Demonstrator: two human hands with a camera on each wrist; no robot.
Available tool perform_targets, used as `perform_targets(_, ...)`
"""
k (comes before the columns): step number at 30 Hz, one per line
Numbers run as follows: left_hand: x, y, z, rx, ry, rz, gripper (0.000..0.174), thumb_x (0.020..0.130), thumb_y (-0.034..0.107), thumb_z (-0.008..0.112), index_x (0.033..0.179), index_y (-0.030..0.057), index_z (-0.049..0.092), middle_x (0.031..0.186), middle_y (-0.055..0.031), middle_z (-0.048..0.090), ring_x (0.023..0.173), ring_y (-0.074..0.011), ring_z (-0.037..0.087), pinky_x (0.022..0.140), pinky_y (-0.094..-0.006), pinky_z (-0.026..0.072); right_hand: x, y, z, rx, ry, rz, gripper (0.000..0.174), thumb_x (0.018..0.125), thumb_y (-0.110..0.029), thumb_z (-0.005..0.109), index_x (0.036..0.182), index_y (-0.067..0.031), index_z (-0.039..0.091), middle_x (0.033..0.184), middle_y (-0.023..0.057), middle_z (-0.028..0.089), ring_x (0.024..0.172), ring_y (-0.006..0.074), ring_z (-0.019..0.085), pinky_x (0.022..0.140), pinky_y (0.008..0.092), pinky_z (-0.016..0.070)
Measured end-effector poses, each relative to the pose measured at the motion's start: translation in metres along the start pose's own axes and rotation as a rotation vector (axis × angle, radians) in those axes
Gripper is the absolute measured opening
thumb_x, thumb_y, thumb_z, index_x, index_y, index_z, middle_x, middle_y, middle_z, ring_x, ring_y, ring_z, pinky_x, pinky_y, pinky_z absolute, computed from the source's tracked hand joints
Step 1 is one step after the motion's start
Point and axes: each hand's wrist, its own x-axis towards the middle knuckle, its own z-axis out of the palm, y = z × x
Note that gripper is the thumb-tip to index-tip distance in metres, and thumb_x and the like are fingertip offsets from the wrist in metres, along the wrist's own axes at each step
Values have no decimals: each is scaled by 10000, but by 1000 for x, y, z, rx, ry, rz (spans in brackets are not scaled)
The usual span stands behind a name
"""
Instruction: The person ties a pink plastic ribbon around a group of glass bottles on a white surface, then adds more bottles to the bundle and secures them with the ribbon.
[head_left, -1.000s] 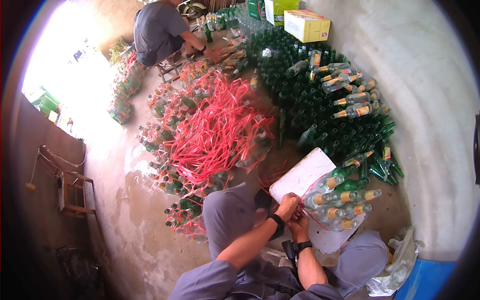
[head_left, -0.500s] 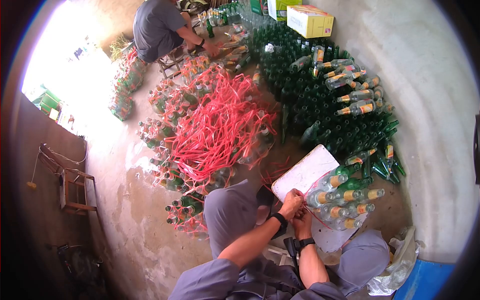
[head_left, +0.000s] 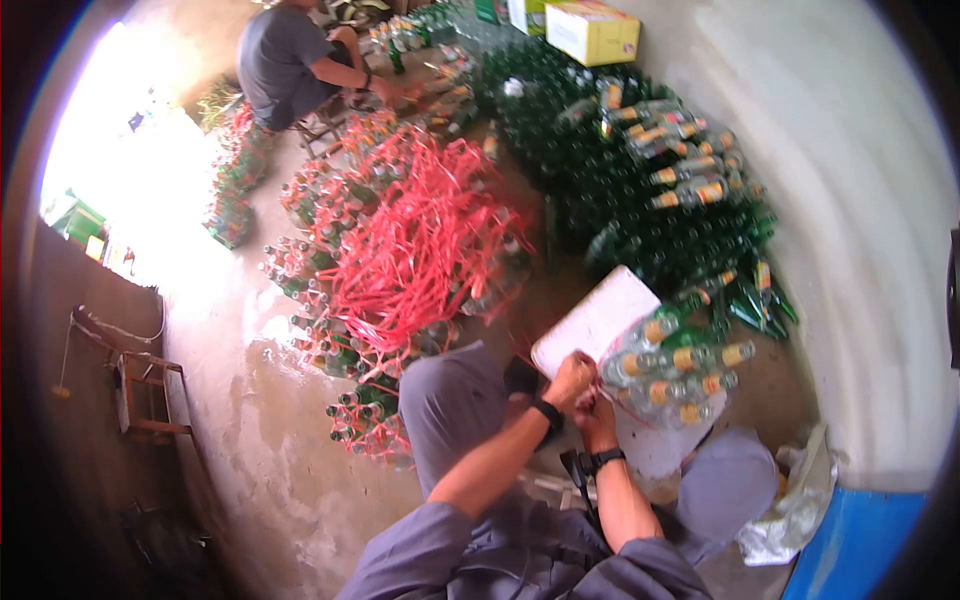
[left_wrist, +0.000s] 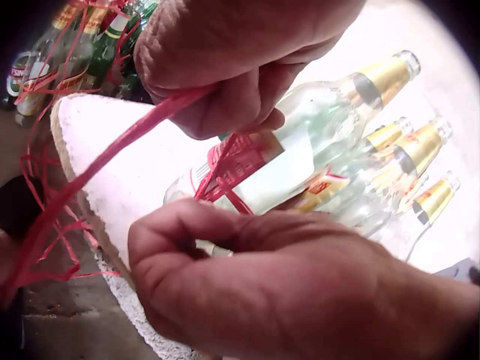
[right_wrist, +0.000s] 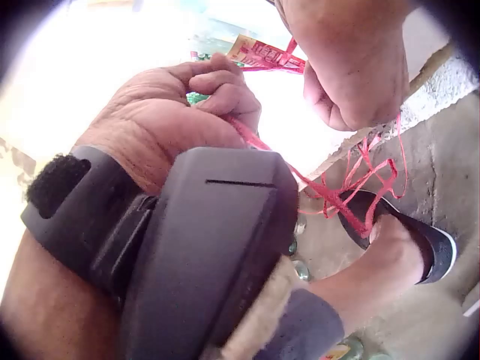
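My left hand (head_left: pixel 571 384) and right hand (head_left: pixel 598 422) meet at the near left side of a bundle of glass bottles (head_left: pixel 662 364) with gold neck labels. The bottles lean on a white board (head_left: pixel 597 318), necks pointing right. In the left wrist view, red plastic twine (left_wrist: pixel 112 148) trails from my left hand's curled fingers, down over the board's edge. My right hand (left_wrist: pixel 247 277) pinches a strand between thumb and forefinger, in front of a bottle's red label (left_wrist: pixel 238 166). Twine crosses the gap between both hands in the right wrist view. The pinching fingertips are partly hidden.
A heap of red twine (head_left: pixel 420 235) covers tied bottle bundles to the left. Many green bottles (head_left: pixel 620 200) stand ahead, with labelled bottles lying on top. A yellow carton (head_left: pixel 592 33) stands behind. Another person (head_left: pixel 290 65) sits at the back left. A plastic bag (head_left: pixel 795 510) lies at right.
The head view has shifted slightly, so the scene sits higher and further left. Both hands stay together at the bottle bundle, still gripping the twine.
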Motion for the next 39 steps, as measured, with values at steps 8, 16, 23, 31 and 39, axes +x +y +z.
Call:
perform_targets(8,-28,41,-10,-10,116,-26,210,840,127,562,961,-28,637,692,-87,634,551,-125,505,473,-298,383,-32,12,-21,-55,159,-2,93,991,-154,570,1008,-64,589,704,-42,511,589,73,491,514,216,416)
perform_targets(16,-46,68,-19,-50,105,31,108,853,98,602,901,4,583,646,-48,585,429,-58,392,361,-225,265,-42,3,-37,-180,146,-51,94,979,-140,585,1029,-62,600,738,-32,537,595,78,489,512,215,430)
perform_targets(23,-65,83,-19,39,37,126,135,870,118,599,922,-6,585,656,-44,593,435,-59,416,390,-235,323,-70,9,0,-385,108,-35,143,967,-192,617,1031,-65,605,752,-35,537,620,74,487,533,193,400)
perform_targets(31,-112,91,-1,356,-72,256,233,871,119,539,1013,-60,582,731,-125,657,645,-187,632,587,-350,497,-132,17,123,-667,6,-174,202,950,-261,628,997,-66,644,781,-62,537,653,54,477,547,201,376)
perform_targets(39,-156,121,-16,377,-140,171,224,884,137,550,1022,-37,585,691,-104,643,588,-169,608,547,-335,475,-120,-8,110,-451,-148,32,64,937,-89,604,952,-54,552,825,-23,596,525,-8,395,445,160,309)
